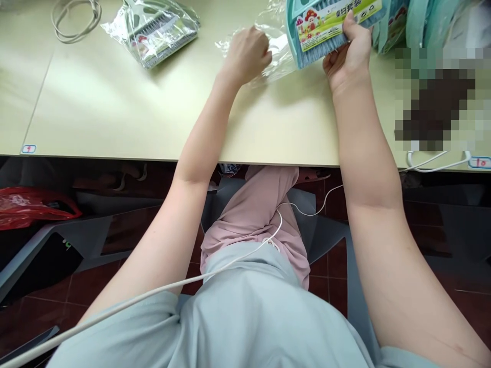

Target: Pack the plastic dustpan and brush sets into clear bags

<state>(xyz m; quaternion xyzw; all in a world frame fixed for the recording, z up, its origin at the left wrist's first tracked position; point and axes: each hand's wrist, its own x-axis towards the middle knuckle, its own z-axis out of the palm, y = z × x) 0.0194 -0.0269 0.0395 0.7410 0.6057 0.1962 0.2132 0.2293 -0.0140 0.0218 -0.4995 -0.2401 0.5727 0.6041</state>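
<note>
Evidently the right hand (349, 53) grips the mint dustpan-and-brush set (330, 30) near its lower edge, at the top of the frame, right of centre. Beside it, the left hand (249, 53) is curled closed, seemingly pinching the clear plastic bag (283, 60). Keeping the bristles (316, 55) clear of loose film should help avoid snags.

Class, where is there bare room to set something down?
The widest bare patch of table lies between the wrapped dustpan set, the left forearm and the front edge. Another lies between that arm and the right forearm, in front of the clear plastic bag. The upper right is crowded: the right hand grips a mint dustpan set beside more sets.
</note>
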